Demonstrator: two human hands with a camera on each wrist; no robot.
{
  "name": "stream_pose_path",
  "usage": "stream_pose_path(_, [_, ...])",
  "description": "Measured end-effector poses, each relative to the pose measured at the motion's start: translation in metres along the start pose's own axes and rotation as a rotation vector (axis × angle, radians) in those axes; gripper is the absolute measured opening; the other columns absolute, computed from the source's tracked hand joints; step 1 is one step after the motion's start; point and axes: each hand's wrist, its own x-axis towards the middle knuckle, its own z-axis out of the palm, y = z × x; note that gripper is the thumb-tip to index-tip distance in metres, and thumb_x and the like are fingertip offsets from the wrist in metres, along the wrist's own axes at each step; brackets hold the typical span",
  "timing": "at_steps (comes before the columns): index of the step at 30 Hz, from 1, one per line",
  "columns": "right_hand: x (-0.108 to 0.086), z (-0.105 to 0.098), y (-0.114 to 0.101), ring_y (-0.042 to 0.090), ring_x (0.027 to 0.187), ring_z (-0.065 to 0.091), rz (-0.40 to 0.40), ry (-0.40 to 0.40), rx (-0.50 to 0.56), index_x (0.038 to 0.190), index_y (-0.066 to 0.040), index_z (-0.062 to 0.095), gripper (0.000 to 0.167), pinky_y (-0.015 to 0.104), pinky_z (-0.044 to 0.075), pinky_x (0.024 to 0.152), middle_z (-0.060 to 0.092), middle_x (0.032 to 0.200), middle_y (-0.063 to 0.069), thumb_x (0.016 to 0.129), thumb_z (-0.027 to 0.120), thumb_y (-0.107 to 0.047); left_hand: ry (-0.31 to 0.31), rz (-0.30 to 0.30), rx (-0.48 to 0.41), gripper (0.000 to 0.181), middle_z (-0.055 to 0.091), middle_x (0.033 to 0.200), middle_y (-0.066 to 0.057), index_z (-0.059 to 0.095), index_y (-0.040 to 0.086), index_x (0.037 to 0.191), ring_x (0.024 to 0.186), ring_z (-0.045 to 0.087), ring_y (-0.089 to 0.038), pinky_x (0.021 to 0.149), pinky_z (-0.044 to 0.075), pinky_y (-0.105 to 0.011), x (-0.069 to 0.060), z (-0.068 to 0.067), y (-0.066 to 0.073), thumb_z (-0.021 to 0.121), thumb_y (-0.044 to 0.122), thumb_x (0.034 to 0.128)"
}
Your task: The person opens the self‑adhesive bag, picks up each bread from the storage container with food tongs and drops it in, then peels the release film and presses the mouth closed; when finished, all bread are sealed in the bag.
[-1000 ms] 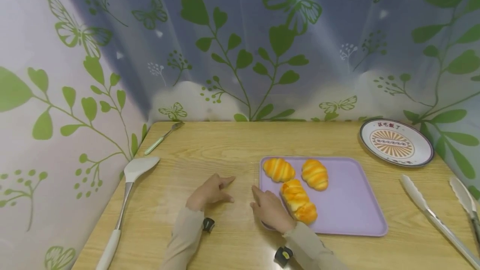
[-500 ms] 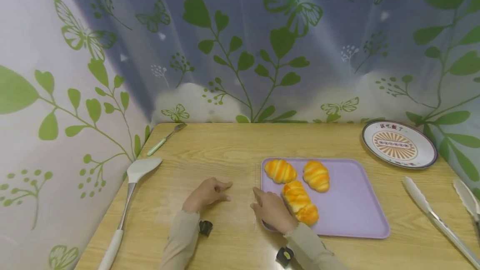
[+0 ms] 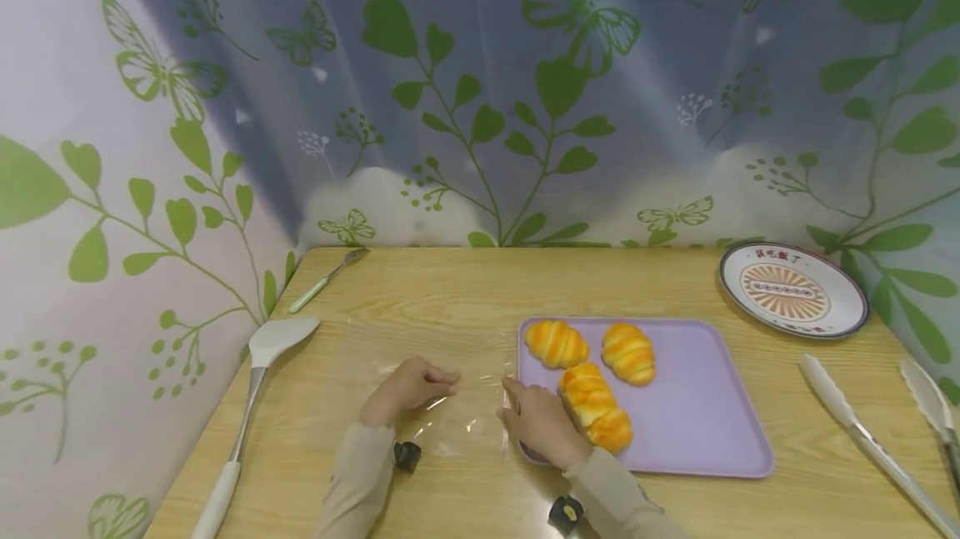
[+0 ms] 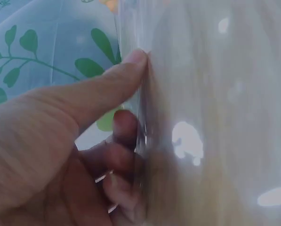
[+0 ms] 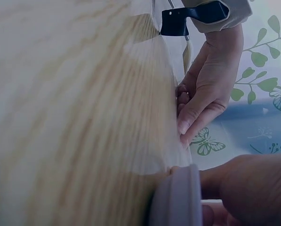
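A clear plastic film (image 3: 468, 431), thin and glinting, lies on the wooden table left of the tray. My left hand (image 3: 405, 389) pinches it between thumb and fingers; in the left wrist view, the thumb (image 4: 112, 82) sits at a fold of the film (image 4: 215, 94). My right hand (image 3: 543, 422) reaches over the left edge of the lilac tray (image 3: 690, 406). Its index finger points straight at the film's right border, with the thumb apart from it. Beside that hand, several bread rolls (image 3: 557, 343) sit on the tray. The right wrist view shows the tray's edge (image 5: 178, 197) hiding some fingers.
On the left lie a white-headed spatula (image 3: 247, 406) and a small fork (image 3: 330, 279). A round patterned plate (image 3: 795, 289) stands at the back right, with tongs (image 3: 862, 431) in front of it. A patterned curtain (image 3: 480, 106) closes off the back.
My left thumb and fingers have come together on the film, which now shows bright creases and glints. The right hand and the bread rolls have stayed in place.
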Motion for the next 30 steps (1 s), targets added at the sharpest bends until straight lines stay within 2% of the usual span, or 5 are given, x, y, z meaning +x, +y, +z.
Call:
stream_pose_path(9, [-0.002,0.0,-0.001,0.042,0.099,0.067,0.006,-0.007,0.006,0.128,0.004,0.059,0.049,0.056,0.052,0.088,0.071,0.107,0.024,0.087,0.071,-0.02,0.068,-0.08,0.08,0.044,0.064,0.127,-0.018,0.066,0.007,0.123,0.101,0.057,-0.031,0.105,0.043,-0.054,-0.009,-0.023,-0.022,0.076,0.015,0.0808])
stream_pose_path(14, [-0.002,0.0,-0.001,0.039,0.092,0.068,0.009,-0.007,0.005,0.129,0.003,0.059,0.049,0.055,0.053,0.085,0.072,0.097,0.023,0.087,0.07,-0.02,0.027,-0.067,0.073,0.048,0.06,0.103,-0.017,0.062,0.006,0.126,0.081,0.042,-0.018,0.085,0.046,-0.035,-0.012,-0.028,-0.028,0.075,0.018,0.0818])
stream_pose_path(18, [-0.001,-0.001,-0.001,0.036,0.087,0.068,0.019,-0.013,0.003,0.129,0.002,0.059,0.05,0.055,0.053,0.084,0.072,0.088,0.021,0.086,0.07,-0.021,0.055,-0.04,0.094,0.04,0.06,0.097,-0.012,0.067,0.006,0.119,0.079,0.041,-0.015,0.075,0.041,-0.025,-0.014,-0.03,-0.027,0.075,0.019,0.0817])
stream_pose_path(24, [0.0,-0.001,-0.001,0.039,0.093,0.068,0.018,-0.014,0.002,0.129,0.001,0.059,0.05,0.057,0.051,0.086,0.072,0.095,0.023,0.086,0.071,-0.021,0.124,-0.017,0.123,0.022,0.07,0.099,-0.01,0.075,0.007,0.102,0.082,0.055,-0.015,0.082,0.05,-0.032,-0.012,-0.029,-0.028,0.075,0.017,0.0822])
stream_pose_path(30, [-0.001,-0.001,-0.001,0.041,0.096,0.067,0.011,-0.007,-0.004,0.129,0.001,0.06,0.05,0.06,0.048,0.089,0.071,0.104,0.025,0.085,0.071,-0.02,0.137,-0.044,0.103,0.011,0.074,0.098,-0.007,0.077,0.009,0.091,0.095,0.064,-0.021,0.096,0.05,-0.045,-0.01,-0.027,-0.031,0.076,0.016,0.0834])
